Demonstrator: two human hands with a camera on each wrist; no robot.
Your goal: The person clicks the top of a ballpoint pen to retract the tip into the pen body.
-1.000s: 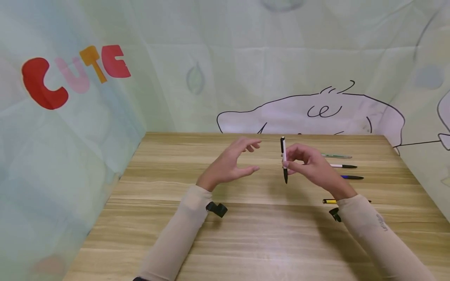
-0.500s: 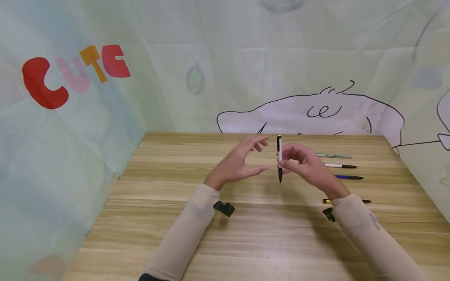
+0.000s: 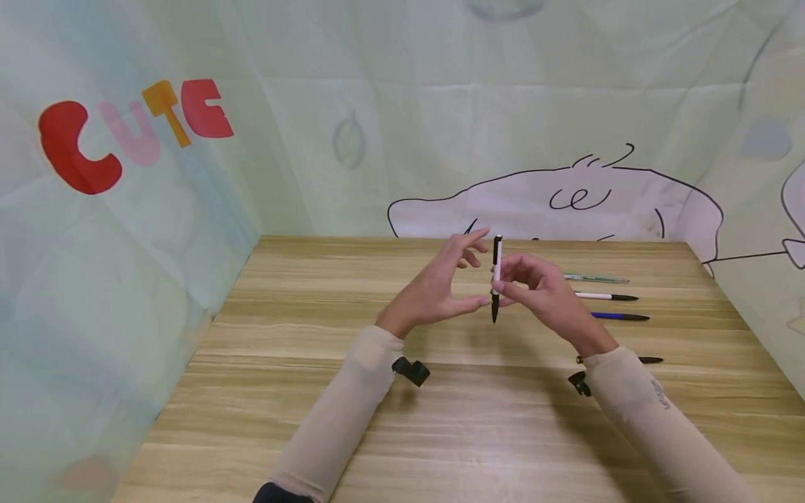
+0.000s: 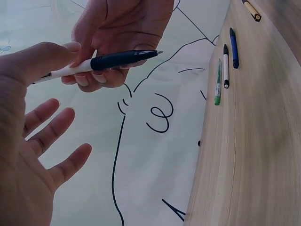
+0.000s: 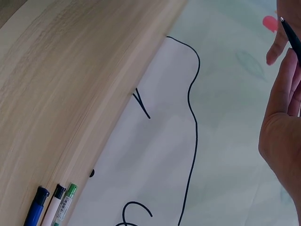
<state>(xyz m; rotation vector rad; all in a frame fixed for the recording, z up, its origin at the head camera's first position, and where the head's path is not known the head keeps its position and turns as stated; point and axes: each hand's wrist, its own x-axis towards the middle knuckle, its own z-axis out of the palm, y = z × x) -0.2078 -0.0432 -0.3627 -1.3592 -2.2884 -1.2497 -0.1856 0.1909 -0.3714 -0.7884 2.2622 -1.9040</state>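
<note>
A white ballpoint pen (image 3: 497, 262) with a black clip and black grip section stands nearly upright, tip down, above the table. My right hand (image 3: 550, 299) pinches its barrel between thumb and fingers. To the left, my left hand (image 3: 430, 286) is held with fingers spread and thumb apart from them. Its thumb tip lies close to the pen's black lower part; whether they touch I cannot tell. In the left wrist view the pen's black grip (image 4: 120, 59) points its metal tip rightward. Only part of the right hand (image 5: 284, 132) shows in the right wrist view.
On the wooden table (image 3: 302, 391), right of my hands, lie a green pen (image 3: 597, 279), a white pen (image 3: 606, 297) and a blue pen (image 3: 621, 317). A yellow-and-black pen (image 4: 252, 10) lies nearer, partly behind my right wrist. Printed cloth walls (image 3: 377, 140) stand around.
My right hand has carried the pen a little leftward and up. The left hand has moved right, closing the gap to the pen. The lying pens have stayed put.
</note>
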